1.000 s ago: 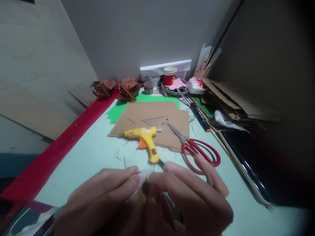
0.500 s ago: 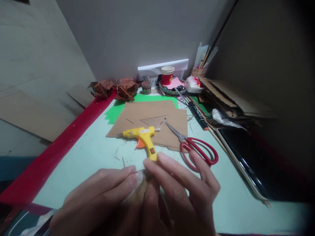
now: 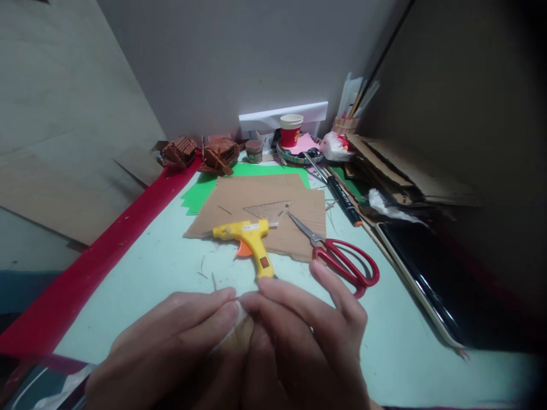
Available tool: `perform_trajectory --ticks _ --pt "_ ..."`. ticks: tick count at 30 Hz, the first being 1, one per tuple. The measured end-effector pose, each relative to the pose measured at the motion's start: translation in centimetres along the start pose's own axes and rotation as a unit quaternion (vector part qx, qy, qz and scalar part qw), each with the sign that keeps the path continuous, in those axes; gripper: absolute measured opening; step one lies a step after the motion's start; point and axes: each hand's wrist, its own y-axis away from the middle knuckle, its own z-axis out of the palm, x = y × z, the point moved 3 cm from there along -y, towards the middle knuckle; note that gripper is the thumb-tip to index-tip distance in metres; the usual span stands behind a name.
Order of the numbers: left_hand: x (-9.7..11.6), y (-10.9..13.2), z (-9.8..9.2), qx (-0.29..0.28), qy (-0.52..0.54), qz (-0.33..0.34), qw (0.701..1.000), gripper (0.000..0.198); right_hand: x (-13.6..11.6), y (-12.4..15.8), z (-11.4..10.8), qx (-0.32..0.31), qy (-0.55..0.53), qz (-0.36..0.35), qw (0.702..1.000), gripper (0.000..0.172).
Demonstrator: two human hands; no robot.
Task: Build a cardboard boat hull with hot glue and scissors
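Both my hands meet low at the near side of the table around a small tan and white piece [image 3: 240,335], which looks like paper or cardboard and is mostly hidden. My left hand [image 3: 175,336] pinches its white edge between thumb and fingers. From the other side, the thumb and index finger of my right hand [image 3: 305,336] close on the piece, other fingers raised. Just beyond my fingertips lies a yellow glue gun [image 3: 250,233] with an orange trigger. Red-handled scissors [image 3: 342,256] lie to its right, blades on a cardboard sheet [image 3: 265,191].
A transparent set square [image 3: 271,209] rests on the cardboard, above green paper [image 3: 256,170]. To the right are a black tablet-like slab [image 3: 436,279], a black marker [image 3: 344,199] and stacked cardboard [image 3: 410,165]. Brown model boats [image 3: 220,154] and a red paper cup [image 3: 291,132] stand at the back.
My right hand has shifted slightly left, its index fingertip now closer to my left fingertips. The piece shows less between them; the glue gun and scissors stay put.
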Motion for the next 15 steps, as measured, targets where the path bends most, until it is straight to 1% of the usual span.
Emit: perform_trajectory --ticks 3,6,8,11,14,15 --pt "0.9 -0.5 0.5 0.032 0.058 -0.052 0.996 0.038 -0.1 0.0 0.0 0.007 0.008 0.005 1.0 0.031" --pt "2.0 -1.0 0.9 0.041 0.09 -0.06 0.993 0.03 -0.3 -0.1 0.1 0.024 0.012 0.03 0.999 0.028" --pt "2.3 -1.2 1.0 0.036 0.103 -0.059 0.992 0.031 -0.5 -0.2 0.3 0.042 0.004 0.049 0.998 0.024" --pt "2.1 -1.0 0.8 0.036 0.082 -0.061 0.994 0.032 -0.7 -0.1 0.4 0.048 0.008 0.061 0.997 0.022" --pt "1.3 -0.5 0.3 0.037 0.057 -0.054 0.996 0.037 -0.8 -0.2 0.4 0.031 0.032 0.04 0.998 0.024" --pt "1.0 -0.3 0.2 0.029 0.043 -0.044 0.998 0.039 -0.8 -0.2 0.3 0.031 0.041 0.029 0.998 0.024"
